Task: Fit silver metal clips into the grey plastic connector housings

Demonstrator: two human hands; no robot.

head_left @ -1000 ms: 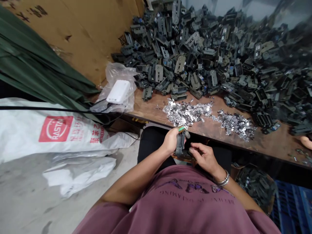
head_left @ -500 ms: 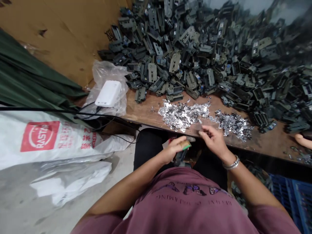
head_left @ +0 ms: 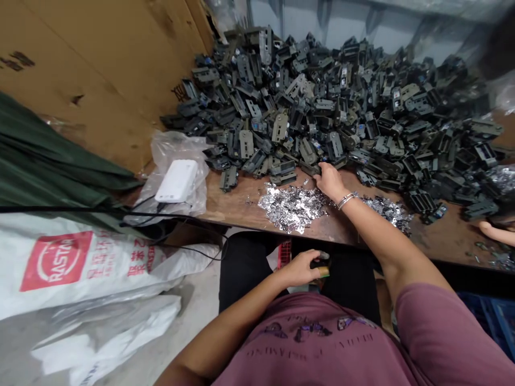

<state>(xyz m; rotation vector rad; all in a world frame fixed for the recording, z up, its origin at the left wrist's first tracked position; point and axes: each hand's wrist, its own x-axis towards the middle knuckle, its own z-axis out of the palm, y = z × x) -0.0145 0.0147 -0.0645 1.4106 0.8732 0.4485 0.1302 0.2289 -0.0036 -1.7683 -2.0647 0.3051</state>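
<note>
Lying at the right fingertips: a dark grey part (head_left: 309,168), at the near edge of the pile, partly covered by the fingers.
Right hand (head_left: 330,181): stretched out over the table, fingers bent and pointing at that part; whether they have closed on it cannot be told, since the back of the hand hides the grip.
Pile (head_left: 281,128): many similar dark grey parts, heaped at all angles along the back of the table.
Silvery pieces: a left heap (head_left: 293,210) just in front of the right hand, and a right heap (head_left: 389,210) partly behind the forearm.
Left hand (head_left: 301,268): low over the lap, fingers curled, a tan wrap (head_left: 323,272) with a green edge on one digit; dark between the fingertips, so whether it holds anything cannot be told.
Right wrist: a silver-coloured bracelet (head_left: 346,201).
Table (head_left: 227,208): brown top, scuffed, under the pile and both heaps.
Left end: a white device (head_left: 177,181) on clear plastic (head_left: 159,150), black cables beside it.
Far left: a white sack (head_left: 108,262) with a red RASTAR label, below green cloth (head_left: 48,155).
Right edge: part of another person's hand (head_left: 497,234).
</note>
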